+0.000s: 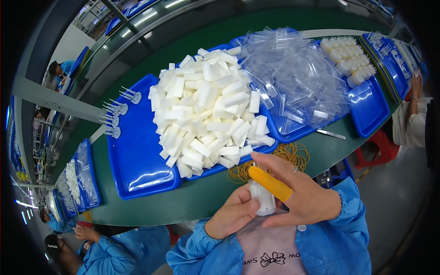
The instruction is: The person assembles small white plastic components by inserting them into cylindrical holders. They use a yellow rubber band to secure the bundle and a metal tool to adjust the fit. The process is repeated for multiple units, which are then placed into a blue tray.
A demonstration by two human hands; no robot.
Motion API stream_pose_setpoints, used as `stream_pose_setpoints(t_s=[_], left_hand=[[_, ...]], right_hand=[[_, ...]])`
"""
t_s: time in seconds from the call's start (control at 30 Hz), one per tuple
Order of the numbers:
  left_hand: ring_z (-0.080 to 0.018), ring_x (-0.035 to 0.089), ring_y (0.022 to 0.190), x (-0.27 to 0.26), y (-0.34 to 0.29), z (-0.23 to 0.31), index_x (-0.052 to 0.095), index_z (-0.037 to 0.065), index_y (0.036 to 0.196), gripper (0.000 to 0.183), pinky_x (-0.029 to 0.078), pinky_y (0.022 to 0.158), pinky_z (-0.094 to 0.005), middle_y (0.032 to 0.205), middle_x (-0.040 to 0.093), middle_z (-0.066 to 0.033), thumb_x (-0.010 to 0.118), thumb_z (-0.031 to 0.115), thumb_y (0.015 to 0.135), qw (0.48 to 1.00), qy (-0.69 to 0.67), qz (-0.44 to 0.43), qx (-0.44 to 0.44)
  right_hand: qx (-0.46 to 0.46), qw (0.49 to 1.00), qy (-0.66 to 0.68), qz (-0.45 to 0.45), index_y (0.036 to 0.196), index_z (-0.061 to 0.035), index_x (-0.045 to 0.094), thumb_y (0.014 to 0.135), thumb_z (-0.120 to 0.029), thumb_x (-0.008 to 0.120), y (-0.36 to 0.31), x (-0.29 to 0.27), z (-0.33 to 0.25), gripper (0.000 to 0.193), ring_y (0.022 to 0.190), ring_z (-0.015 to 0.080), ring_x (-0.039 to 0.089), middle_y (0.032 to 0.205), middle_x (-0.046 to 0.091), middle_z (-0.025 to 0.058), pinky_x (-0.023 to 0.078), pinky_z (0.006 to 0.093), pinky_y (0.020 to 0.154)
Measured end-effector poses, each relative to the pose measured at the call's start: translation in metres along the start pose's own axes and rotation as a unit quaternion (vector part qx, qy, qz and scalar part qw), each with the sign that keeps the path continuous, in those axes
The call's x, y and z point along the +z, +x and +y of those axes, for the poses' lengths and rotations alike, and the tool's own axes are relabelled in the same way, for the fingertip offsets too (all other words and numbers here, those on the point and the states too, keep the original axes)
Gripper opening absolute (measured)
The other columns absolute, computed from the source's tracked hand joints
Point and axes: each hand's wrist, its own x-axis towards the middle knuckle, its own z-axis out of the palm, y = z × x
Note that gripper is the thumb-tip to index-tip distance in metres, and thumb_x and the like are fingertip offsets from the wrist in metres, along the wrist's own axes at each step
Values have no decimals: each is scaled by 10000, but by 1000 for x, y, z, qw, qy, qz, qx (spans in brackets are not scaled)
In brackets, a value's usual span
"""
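While both hands — left hand [233, 215] and right hand [300, 192], its forefinger in a yellow finger cot [269, 182] — pinch a white bundle [263, 198] above the desk [192, 201] edge, banding appears underway; next likely requires a rubber band [293, 153].

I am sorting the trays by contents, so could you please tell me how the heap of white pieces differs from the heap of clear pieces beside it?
The white pieces are opaque, blocky and easy to tell apart; the clear pieces are see-through and blur into a glittery mass. The white heap lies nearer both hands, the clear heap farther right. Both are piled loosely in blue trays on the green table.
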Motion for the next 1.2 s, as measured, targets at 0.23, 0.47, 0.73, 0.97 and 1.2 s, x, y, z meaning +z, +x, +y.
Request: stream_pose_setpoints(t_s=[0.23, 0.47, 0.73, 0.97, 1.2], left_hand=[[-237, 513, 1168, -4, -5, -5, 370, -12, 1308, 584, 406, 1001, -363, 1229, 518, -143, 618, 307, 887, 1000, -20, 21, -9], [-257, 529, 1135, -21, -11, -19, 377, 17, 1307, 605, 422, 984, -387, 1217, 522, -139, 648, 316, 857, 995, -89, 39, 7], [-205, 565, 793, -12, -28, -3, 357, 34, 1325, 666, 479, 743, -332, 821, 520, -60, 704, 223, 789, 978, -86, 44, 185], [-190, 562, 670, -15, -61, 19, 415, -5, 1231, 582, 492, 610, -309, 764, 524, -74, 703, 96, 735, 874, 148, 248, 391], [-192, 585, 695, -29, -70, 10, 444, -10, 1199, 565, 498, 622, -298, 806, 582, -104, 722, 73, 715, 867, 209, 275, 359]], right_hand=[[28, 999, 8, 25, 1318, -4, 418, 670, -330, 798, -2, 18, 5, 819, 1201, 380, 432, 1333, 395, 205, 347, 466, 1004], [-88, 989, -113, 38, 1221, -42, 526, 670, -330, 791, 3, 37, 7, 675, 1025, 273, 563, 1111, 572, 138, 373, 486, 956], [15, 992, 33, 121, 1101, -62, 617, 722, -222, 743, 19, 32, 19, 430, 1070, 290, 532, 1207, 542, 115, 414, 383, 896], [-7, 921, -338, 193, 791, -86, 653, 661, -190, 721, 33, 75, 46, 179, 767, 196, 475, 783, 477, 16, 357, 361, 724], [2, 917, -336, 212, 776, -80, 651, 663, -192, 706, 34, 92, 49, 168, 760, 203, 468, 780, 472, 20, 348, 367, 724]])
